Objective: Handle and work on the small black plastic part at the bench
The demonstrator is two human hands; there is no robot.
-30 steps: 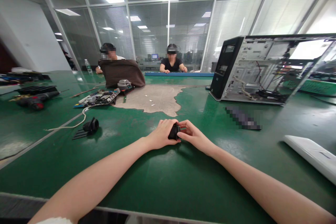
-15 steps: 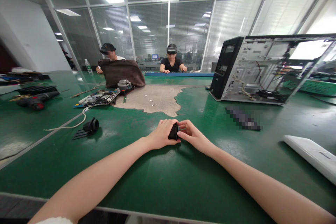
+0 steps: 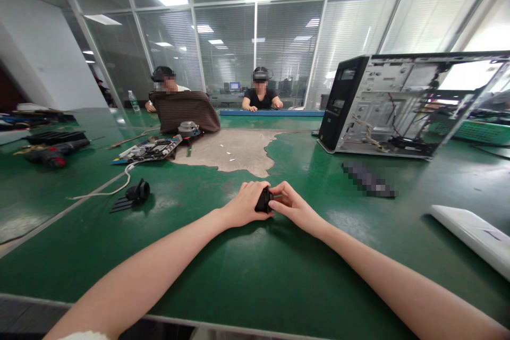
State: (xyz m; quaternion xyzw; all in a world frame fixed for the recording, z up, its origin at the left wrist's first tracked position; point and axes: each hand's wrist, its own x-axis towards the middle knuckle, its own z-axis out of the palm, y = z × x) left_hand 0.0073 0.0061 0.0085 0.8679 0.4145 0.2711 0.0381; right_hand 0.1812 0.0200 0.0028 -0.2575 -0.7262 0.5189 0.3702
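Note:
Between my two hands, just above or on the green table (image 3: 239, 276), is a small black plastic part (image 3: 263, 201); its exact kind does not show. My left hand (image 3: 245, 203) wraps round its left side with the fingers over the top. From the right, my right hand (image 3: 289, 203) pinches the part's right end between thumb and fingertips. Much of the part is hidden by the fingers. Further left on the table lies another black plastic piece (image 3: 137, 191), with a round ring-like end and several flat prongs.
An open computer case (image 3: 358, 106) stands at the right, with a pixelated dark object (image 3: 368, 179) and a white slab-like device (image 3: 474, 236) nearer. Left are a circuit board (image 3: 149, 150), a cable and a power drill (image 3: 56, 153). Two people sit across the table, one behind a brown cloth-like cover (image 3: 185, 109).
The right hand's fingers have shifted very slightly at the part's right end. Both hands otherwise stay in place around it.

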